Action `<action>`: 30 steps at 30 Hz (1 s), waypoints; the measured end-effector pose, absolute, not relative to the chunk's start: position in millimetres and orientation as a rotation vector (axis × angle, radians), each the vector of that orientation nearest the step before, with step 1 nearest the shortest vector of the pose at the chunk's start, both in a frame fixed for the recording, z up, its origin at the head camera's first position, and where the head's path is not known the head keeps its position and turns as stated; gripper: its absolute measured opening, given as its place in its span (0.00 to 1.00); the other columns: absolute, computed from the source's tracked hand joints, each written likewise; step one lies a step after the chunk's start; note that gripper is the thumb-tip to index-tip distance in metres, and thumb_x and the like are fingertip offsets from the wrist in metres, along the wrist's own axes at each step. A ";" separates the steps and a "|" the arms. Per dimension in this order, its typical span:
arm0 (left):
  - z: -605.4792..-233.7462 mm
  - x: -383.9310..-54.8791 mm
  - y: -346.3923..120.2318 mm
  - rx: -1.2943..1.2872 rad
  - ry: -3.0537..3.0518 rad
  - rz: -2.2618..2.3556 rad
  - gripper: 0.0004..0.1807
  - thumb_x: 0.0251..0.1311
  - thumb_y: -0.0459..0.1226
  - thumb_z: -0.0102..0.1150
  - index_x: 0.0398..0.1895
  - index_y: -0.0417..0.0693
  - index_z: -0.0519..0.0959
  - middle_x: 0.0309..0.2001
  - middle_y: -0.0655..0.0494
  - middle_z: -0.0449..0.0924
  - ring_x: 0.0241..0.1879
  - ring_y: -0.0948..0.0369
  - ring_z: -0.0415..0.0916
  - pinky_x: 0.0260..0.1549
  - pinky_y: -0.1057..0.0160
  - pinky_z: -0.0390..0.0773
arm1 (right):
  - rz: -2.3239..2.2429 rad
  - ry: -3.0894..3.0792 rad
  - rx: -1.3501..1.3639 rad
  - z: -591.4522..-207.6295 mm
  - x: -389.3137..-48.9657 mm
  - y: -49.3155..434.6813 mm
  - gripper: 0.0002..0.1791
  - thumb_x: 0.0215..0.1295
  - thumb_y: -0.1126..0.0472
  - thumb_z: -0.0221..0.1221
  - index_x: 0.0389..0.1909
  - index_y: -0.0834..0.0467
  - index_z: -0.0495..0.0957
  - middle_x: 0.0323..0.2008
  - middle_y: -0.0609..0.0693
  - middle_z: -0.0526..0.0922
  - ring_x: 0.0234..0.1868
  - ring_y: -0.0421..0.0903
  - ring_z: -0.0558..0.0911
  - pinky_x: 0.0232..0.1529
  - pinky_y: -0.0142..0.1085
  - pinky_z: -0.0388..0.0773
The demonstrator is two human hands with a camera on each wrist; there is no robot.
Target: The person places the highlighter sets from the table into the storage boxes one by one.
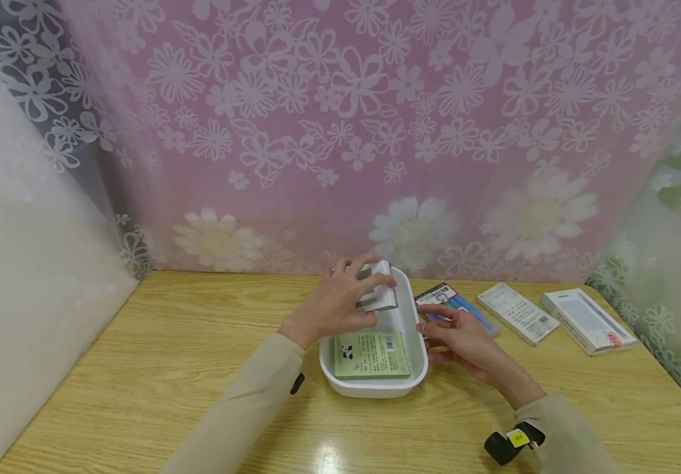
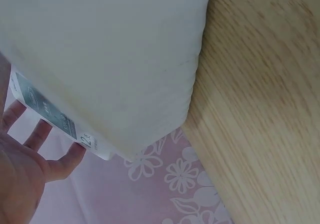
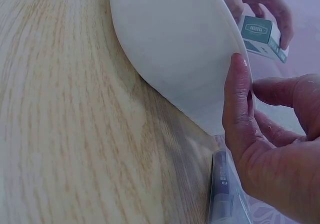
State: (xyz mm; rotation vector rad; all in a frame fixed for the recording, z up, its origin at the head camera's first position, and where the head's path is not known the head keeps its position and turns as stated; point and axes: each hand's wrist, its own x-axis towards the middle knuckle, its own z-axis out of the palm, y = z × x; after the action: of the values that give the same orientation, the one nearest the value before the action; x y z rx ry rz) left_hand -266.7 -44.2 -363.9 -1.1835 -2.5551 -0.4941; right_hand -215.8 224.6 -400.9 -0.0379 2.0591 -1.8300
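Observation:
A white plastic basin (image 1: 374,390) stands on the wooden table. At its far end my left hand (image 1: 340,296) grips a small white and dark green box (image 1: 383,289), fingers over one side and thumb at the other. The left wrist view shows the fingers along the edge of this box (image 2: 47,108). My right hand (image 1: 462,339) pinches the basin's right rim, thumb on one side and fingers on the other, as the right wrist view shows the hand (image 3: 270,144). A green packet with a panda picture (image 1: 371,355) lies flat in the basin's near end.
Right of the basin lie a clear pack with blue pens (image 1: 465,309), a white box with a barcode (image 1: 518,313) and another white box with a red label (image 1: 588,320). A pink flowered curtain (image 1: 317,145) hangs behind the table (image 1: 186,342).

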 end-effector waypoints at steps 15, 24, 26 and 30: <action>-384.9 -270.0 -39.9 -1.183 -2.630 -0.585 0.30 0.58 0.42 0.69 0.65 0.70 0.73 0.78 0.51 0.58 0.67 0.42 0.66 0.61 0.35 0.71 | -1.841 2.055 -0.042 -403.0 -214.4 224.9 0.36 0.74 0.56 0.60 0.77 0.61 0.58 0.45 0.49 0.86 0.41 0.44 0.88 0.37 0.35 0.87; -389.5 -275.9 -39.2 -1.149 -2.665 -0.673 0.32 0.57 0.39 0.66 0.66 0.69 0.72 0.80 0.52 0.55 0.69 0.40 0.64 0.58 0.40 0.75 | -1.852 2.043 -0.043 -403.5 -216.3 224.3 0.36 0.74 0.56 0.60 0.76 0.62 0.59 0.44 0.48 0.86 0.40 0.44 0.88 0.38 0.35 0.87; -390.1 -277.4 -38.5 -1.149 -2.673 -0.687 0.31 0.58 0.39 0.65 0.66 0.68 0.72 0.80 0.51 0.55 0.71 0.40 0.63 0.57 0.41 0.76 | -1.847 2.045 -0.047 -403.4 -216.4 224.6 0.36 0.74 0.56 0.60 0.76 0.62 0.59 0.43 0.48 0.86 0.39 0.43 0.88 0.37 0.35 0.87; -390.6 -279.4 -36.5 -1.139 -2.710 -0.664 0.27 0.61 0.39 0.62 0.65 0.66 0.75 0.78 0.48 0.58 0.71 0.42 0.64 0.55 0.44 0.78 | -1.827 2.067 -0.028 -402.8 -216.7 225.3 0.35 0.74 0.56 0.61 0.76 0.61 0.60 0.44 0.48 0.87 0.40 0.43 0.87 0.38 0.35 0.87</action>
State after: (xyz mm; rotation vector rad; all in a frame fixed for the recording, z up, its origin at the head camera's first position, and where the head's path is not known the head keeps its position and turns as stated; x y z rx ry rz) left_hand -279.4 -36.5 -390.6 -1.1390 -2.7098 -0.6636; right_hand -216.7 225.3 -402.8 -0.0283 2.0671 -1.8272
